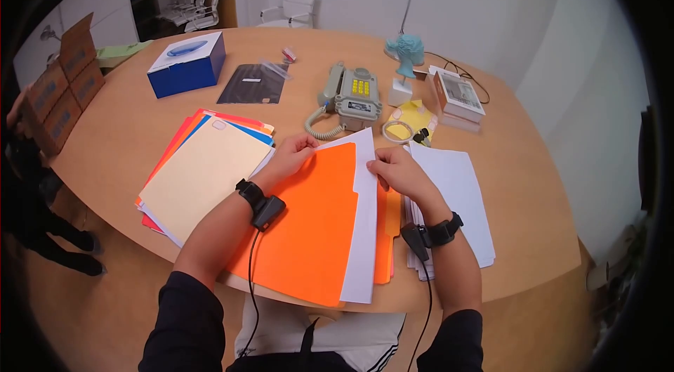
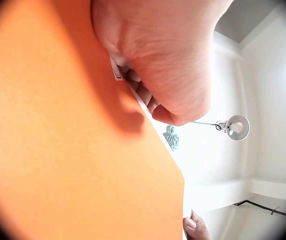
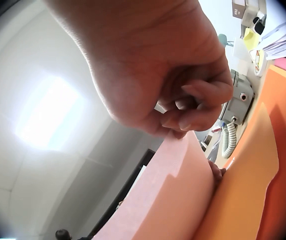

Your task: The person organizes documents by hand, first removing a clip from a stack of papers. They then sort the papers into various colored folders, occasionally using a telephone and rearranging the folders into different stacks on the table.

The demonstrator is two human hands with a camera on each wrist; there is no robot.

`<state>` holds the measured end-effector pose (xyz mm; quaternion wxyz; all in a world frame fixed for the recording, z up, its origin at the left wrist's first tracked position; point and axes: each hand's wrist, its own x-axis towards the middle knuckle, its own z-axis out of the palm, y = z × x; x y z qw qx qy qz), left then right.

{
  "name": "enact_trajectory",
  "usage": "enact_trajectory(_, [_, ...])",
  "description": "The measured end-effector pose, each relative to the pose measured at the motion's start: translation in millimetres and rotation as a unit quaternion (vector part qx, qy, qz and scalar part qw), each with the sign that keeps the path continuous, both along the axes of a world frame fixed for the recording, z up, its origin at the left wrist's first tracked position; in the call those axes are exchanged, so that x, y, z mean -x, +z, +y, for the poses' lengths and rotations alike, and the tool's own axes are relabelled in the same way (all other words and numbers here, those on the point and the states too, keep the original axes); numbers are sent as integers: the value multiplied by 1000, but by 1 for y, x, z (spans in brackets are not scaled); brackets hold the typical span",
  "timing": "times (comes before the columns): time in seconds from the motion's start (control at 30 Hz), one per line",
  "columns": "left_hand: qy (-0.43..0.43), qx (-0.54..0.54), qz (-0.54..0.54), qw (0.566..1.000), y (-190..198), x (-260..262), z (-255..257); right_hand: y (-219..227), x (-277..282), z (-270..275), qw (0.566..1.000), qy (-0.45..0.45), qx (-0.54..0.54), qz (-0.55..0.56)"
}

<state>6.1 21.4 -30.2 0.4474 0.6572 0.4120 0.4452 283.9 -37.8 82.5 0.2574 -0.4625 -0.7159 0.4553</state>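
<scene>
My left hand (image 1: pixel 291 158) pinches the top edge of a bright orange file folder (image 1: pixel 302 231), with a white sheet (image 1: pixel 364 245) behind it. At the sheet's upper right corner, my right hand (image 1: pixel 401 174) pinches the paper between thumb and curled fingers. Folder and sheet are tilted up toward me, the sheet jutting past the folder's tabbed right side. In the right wrist view, the back of the raised paper (image 3: pixel 158 185) looks pinkish, and more orange folders (image 3: pixel 248 170) lie beside it. The left wrist view is mostly filled by the folder's orange face (image 2: pixel 83 150).
To the left lies a stack of folders, cream (image 1: pixel 203 175) on top. A pile of white papers (image 1: pixel 453 196) lies right. Beyond stand a grey telephone (image 1: pixel 354 98), a blue-and-white box (image 1: pixel 186 66), a book stack (image 1: pixel 456 98) and cardboard boxes (image 1: pixel 63 91). Another person (image 1: pixel 42 210) stands left.
</scene>
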Motion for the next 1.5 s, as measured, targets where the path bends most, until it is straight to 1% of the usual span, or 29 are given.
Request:
enact_trajectory(0.07, [4, -2, 7, 1000, 2, 0, 0, 11, -11, 2, 998, -44, -38, -8])
enact_trajectory(0.1, [6, -7, 14, 1000, 3, -1, -1, 20, -16, -2, 997, -63, -47, 19])
enact_trajectory(0.13, [9, -12, 18, 1000, 2, -2, -1, 19, -26, 4, 997, -60, -53, 12])
enact_trajectory(0.2, [5, -20, -10, 1000, 1, -4, -1, 13, -49, 20, 983, -118, -139, 19])
enact_trajectory(0.23, [2, -16, 7, 1000, 2, -4, -2, 17, -54, 19, 983, -139, -117, 16])
enact_trajectory(0.27, [-1, -13, 26, 1000, 5, -2, -3, 21, -56, 16, 983, -131, -125, 10])
enact_trajectory(0.33, [-4, -16, -8, 1000, 1, -2, -1, 32, -55, 6, 989, -139, -51, -25])
enact_trajectory(0.37, [-15, -12, -35, 999, -2, -3, 1, 28, -59, 9, 992, -107, -11, -67])
enact_trajectory(0.4, [-8, -22, -40, 999, -5, -4, 3, 35, -56, 3, 992, -100, -22, -71])
enact_trajectory(0.47, [-7, -47, -42, 998, -8, -6, 4, 50, -46, -10, 979, -8, 107, -171])
enact_trajectory(0.5, [-7, -32, -31, 999, -5, -5, 3, 49, -45, -11, 979, -1, 98, -177])
enact_trajectory(0.6, [-4, -47, -19, 999, 1, -5, -2, 38, -47, -10, 968, 23, 108, -225])
enact_trajectory(0.7, [-1, -63, -24, 998, -4, -4, 1, 26, -52, -11, 966, -9, 113, -233])
enact_trajectory(0.73, [1, -71, -25, 997, -3, -5, 1, 24, -55, -13, 965, -6, 110, -239])
enact_trajectory(0.8, [9, -76, -25, 997, -5, -5, 3, 19, -62, -17, 939, -24, 74, -336])
enact_trajectory(0.83, [10, -77, -21, 997, -5, -5, 2, 18, -69, -19, 925, -24, 75, -372])
enact_trajectory(0.97, [6, -54, 0, 999, -2, -4, -1, 6, -96, -43, 923, -44, 112, -366])
enact_trajectory(1.03, [17, -89, 18, 996, -2, -3, 1, 0, -107, -59, 944, -4, 173, -281])
enact_trajectory(1.07, [11, -81, 10, 997, -3, -3, 0, -3, -110, -67, 940, -8, 182, -287])
enact_trajectory(1.13, [19, -97, 23, 995, -2, -3, 0, -3, -107, -85, 961, 29, 140, -238])
enact_trajectory(1.17, [13, -79, 11, 997, -4, -4, 3, -2, -102, -93, 959, 26, 142, -243])
enact_trajectory(1.23, [9, -71, 1, 997, -5, -5, 5, 0, -89, -107, 972, 7, 129, -198])
enact_trajectory(1.27, [7, -63, -2, 998, -6, -4, 4, 1, -83, -114, 971, 7, 131, -199])
enact_trajectory(1.3, [7, -60, -2, 998, -6, -3, 3, -1, -76, -120, 967, -33, 103, -229])
enact_trajectory(1.33, [13, -90, 10, 996, -5, -3, 3, -3, -72, -123, 960, -71, 75, -259])
enact_trajectory(1.37, [20, -119, 20, 993, -4, -3, 2, -8, -73, -124, 960, -67, 78, -261])
enact_trajectory(1.43, [19, -103, 17, 994, -5, -3, 2, -18, -80, -125, 938, -131, -15, -320])
enact_trajectory(1.47, [14, -92, 17, 996, -5, -3, 2, -20, -83, -125, 937, -129, -14, -324])
enact_trajectory(1.5, [15, -91, 14, 996, -5, -4, 2, -21, -85, -125, 951, -124, 29, -280])
